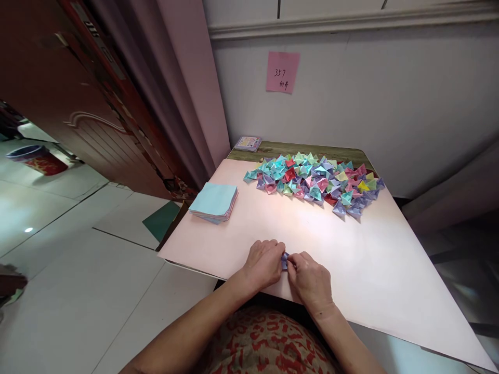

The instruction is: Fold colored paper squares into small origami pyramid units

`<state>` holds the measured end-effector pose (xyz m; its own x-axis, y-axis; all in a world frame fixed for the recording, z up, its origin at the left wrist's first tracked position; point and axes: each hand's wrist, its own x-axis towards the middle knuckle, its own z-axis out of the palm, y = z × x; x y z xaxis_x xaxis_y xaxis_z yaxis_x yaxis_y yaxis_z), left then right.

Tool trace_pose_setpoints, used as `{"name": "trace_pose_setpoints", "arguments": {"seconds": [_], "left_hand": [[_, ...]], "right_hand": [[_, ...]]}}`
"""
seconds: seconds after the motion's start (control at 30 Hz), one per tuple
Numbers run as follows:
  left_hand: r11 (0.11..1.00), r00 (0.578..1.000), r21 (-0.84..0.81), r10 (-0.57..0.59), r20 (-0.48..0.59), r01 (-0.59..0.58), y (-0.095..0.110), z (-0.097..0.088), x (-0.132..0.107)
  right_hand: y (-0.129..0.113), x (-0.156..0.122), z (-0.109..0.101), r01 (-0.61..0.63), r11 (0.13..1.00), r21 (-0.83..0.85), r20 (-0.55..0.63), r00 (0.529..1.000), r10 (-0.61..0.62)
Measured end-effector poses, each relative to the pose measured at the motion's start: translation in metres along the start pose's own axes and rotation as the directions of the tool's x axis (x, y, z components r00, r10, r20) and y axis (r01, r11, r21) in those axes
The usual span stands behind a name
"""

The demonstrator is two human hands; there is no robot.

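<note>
My left hand point(264, 262) and my right hand point(310, 280) meet at the near edge of the pale pink sheet point(351, 249) that covers the table. Both pinch a small purple folded paper piece point(284, 259), mostly hidden between the fingertips. Farther back lies a wide heap of several folded paper pieces point(315, 182) in teal, purple, pink, red and yellow. A stack of square paper sheets point(215, 201), light blue on top, sits at the table's left edge.
A small packet of paper point(248, 143) rests at the table's back left corner. A pink note point(283, 71) sticks to the wall. A curtain point(183, 93) and a dark wooden door point(78, 104) stand left. White floor tiles point(78, 280) spread below.
</note>
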<state>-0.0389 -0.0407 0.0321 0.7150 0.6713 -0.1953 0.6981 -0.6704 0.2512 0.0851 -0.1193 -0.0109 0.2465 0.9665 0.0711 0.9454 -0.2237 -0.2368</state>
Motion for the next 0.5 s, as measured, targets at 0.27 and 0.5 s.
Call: {"name": "trace_pose_setpoints", "arguments": {"seconds": [0.27,0.5], "left_hand": [[0.994,0.996,0.108,0.007,0.089,-0.017,0.018,-0.005,0.011],[0.993,0.974,0.117,-0.028,0.224,0.002,0.024,-0.022,0.023]], "right_hand": [[-0.003,0.002,-0.005,-0.038,0.999,-0.009,0.033,0.999,0.038],[-0.003,0.002,-0.004,-0.045,0.999,-0.012,0.012,0.999,0.045]]}}
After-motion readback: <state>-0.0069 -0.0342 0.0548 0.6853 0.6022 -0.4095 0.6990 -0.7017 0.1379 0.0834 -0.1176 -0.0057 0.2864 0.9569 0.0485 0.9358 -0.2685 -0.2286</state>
